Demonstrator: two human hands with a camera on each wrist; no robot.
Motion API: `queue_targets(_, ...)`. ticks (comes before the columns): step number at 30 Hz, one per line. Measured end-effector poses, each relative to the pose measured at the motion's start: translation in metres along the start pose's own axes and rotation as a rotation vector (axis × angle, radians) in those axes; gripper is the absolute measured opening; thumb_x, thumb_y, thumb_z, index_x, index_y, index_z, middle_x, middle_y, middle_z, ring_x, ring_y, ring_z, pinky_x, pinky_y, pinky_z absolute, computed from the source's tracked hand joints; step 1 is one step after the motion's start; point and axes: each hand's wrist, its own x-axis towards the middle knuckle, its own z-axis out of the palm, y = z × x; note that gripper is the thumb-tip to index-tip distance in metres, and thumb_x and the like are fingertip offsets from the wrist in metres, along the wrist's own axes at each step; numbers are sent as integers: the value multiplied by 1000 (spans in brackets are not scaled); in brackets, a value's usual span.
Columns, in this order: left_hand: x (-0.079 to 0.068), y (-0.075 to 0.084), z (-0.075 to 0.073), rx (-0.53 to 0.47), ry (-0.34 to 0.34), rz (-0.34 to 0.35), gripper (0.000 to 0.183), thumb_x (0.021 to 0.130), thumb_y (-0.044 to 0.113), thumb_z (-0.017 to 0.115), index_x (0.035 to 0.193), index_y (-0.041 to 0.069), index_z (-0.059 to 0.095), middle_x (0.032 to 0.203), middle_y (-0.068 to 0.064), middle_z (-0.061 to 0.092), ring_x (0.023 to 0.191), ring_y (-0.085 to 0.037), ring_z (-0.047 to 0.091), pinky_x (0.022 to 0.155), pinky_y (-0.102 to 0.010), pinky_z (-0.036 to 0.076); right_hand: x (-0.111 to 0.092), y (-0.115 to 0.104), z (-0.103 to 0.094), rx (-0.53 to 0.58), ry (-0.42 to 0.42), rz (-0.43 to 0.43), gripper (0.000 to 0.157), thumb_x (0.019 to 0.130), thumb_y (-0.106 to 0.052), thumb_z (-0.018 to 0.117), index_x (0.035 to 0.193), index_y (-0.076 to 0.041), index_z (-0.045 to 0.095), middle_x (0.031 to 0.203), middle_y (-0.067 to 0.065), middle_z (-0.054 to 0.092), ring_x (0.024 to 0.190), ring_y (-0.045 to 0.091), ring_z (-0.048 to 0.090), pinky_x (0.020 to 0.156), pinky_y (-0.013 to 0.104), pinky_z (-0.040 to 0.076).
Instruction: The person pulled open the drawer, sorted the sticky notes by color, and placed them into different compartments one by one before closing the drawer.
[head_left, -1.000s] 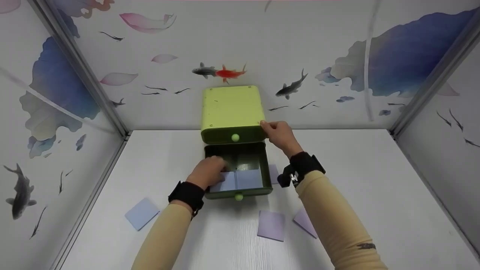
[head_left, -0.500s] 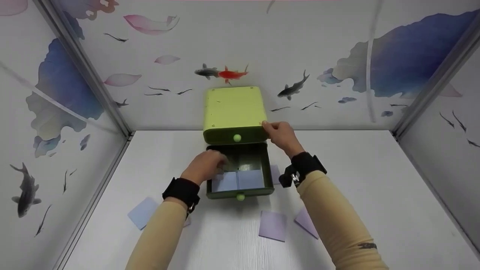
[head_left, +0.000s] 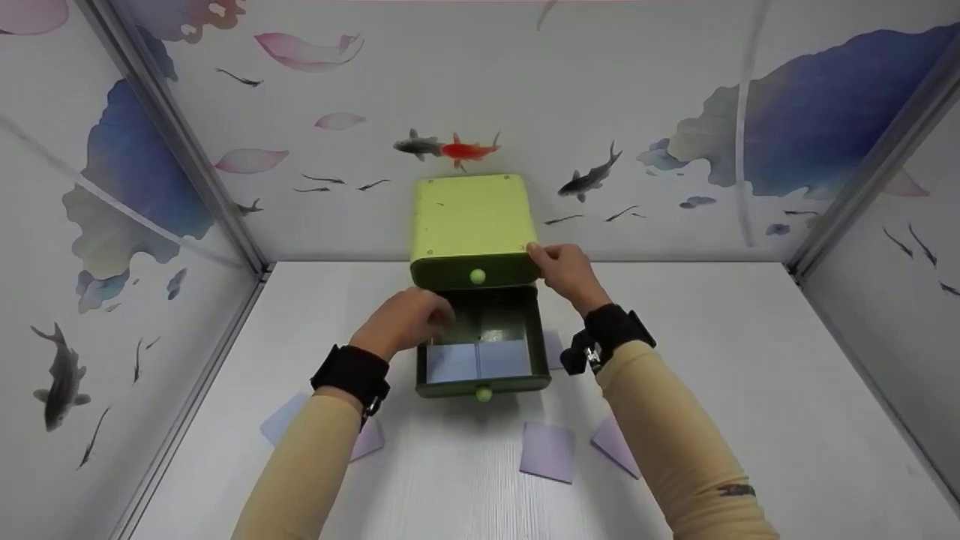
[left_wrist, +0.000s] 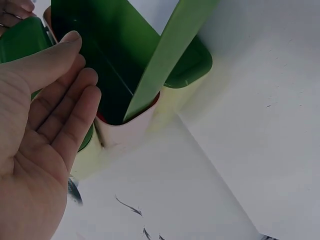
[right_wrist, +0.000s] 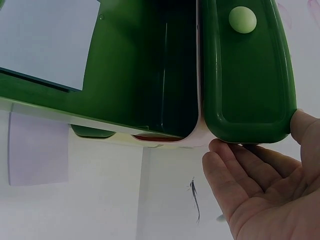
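A small yellow-green drawer cabinet (head_left: 472,217) stands against the back wall, its upper drawer (right_wrist: 250,80) pushed in. The dark green lower drawer (head_left: 481,388) is pulled out toward me. Two pale blue square cards (head_left: 504,358) lie side by side in its front part. My left hand (head_left: 401,319) hovers over the drawer's left side, fingers loosely bent; the left wrist view shows nothing in it. With its thumb on the top edge and fingers along the side, my right hand (head_left: 568,274) holds the cabinet's right front corner.
Purple square cards lie on the white table (head_left: 450,480): one purple card (head_left: 547,451) in front, others by each forearm. Partly behind the left sleeve is a blue card (head_left: 281,420). Printed walls (head_left: 675,150) close in the back and sides.
My left hand has lifted off the left blue card and drawn back to the drawer's left side, uncovering that card. My right hand keeps its place on the cabinet. The view shifts slightly.
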Motion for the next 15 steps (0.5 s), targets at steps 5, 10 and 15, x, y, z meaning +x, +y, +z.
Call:
queue_targets(5, -5, -5, -9, -3, -10, -13, 18, 87, 7, 71, 104, 11, 76, 102, -3, 73, 97, -19, 66, 88, -37, 54, 0, 0, -1, -2, 4, -18, 50, 102, -42, 45, 116, 1, 68, 117, 19, 66, 109, 29, 62, 93, 39, 50)
queue_targets(10, -15, -17, -14, 13, -24, -25, 13, 86, 7, 72, 98, 10, 76, 95, -3, 73, 89, -18, 65, 83, -37, 54, 0, 0, -1, -13, 6, -22, 51, 102, -42, 45, 113, 2, 68, 116, 19, 66, 107, 28, 61, 91, 37, 50)
queue_targets(15, -29, -33, -15, 9, -40, -63, 15, 85, 5, 72, 98, 9, 76, 93, -4, 73, 86, -19, 64, 81, -38, 54, 0, -1, 0, -3, -7, -9, 51, 102, -43, 45, 118, 1, 67, 120, 18, 66, 110, 29, 61, 92, 37, 50)
